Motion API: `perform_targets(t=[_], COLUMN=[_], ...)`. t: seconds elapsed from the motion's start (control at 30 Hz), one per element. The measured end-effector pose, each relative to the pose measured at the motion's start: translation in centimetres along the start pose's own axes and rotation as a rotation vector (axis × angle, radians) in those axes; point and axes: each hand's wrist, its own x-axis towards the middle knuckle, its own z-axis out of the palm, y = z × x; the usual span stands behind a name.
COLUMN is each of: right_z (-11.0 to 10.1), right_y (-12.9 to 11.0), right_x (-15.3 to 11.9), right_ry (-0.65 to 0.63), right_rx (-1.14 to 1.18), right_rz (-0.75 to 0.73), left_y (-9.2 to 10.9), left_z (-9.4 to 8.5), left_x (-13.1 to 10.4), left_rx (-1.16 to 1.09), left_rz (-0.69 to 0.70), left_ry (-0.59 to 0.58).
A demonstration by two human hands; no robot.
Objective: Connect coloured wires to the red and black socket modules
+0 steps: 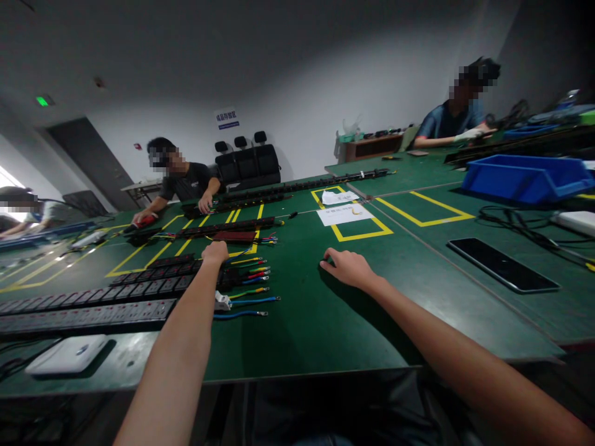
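Both forearms are stretched over the table's (325,334) near edge. Left hand (215,252) is curled shut atop the power strips' (139,288) wired end; right hand (348,266) is laid empty, fingers bent, mid-table.

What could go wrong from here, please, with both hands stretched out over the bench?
The left hand reaches across the power strips into their loose coloured wires; the forearm could drag or tangle the leads. The right hand rests fingers-down on the green table, and a sweep to its right might knock the phone. The white box sits close to the near edge and could be nudged off.
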Motion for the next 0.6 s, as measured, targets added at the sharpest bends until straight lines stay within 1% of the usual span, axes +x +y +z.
perform_targets(t=[0.33,0.6], right_z=[-0.14,-0.22], right_y=[-0.04,-0.13], right_x=[-0.10,-0.09], right_ry=[-0.012,-0.008], right_rx=[-0.010,-0.017], right_rz=[-0.015,-0.024], left_y=[-0.61,-0.42], left_z=[0.18,0.44], left_x=[0.47,0.38], left_rx=[0.049,0.064], left_rz=[0.057,0.125], left_ry=[-0.029,0.002])
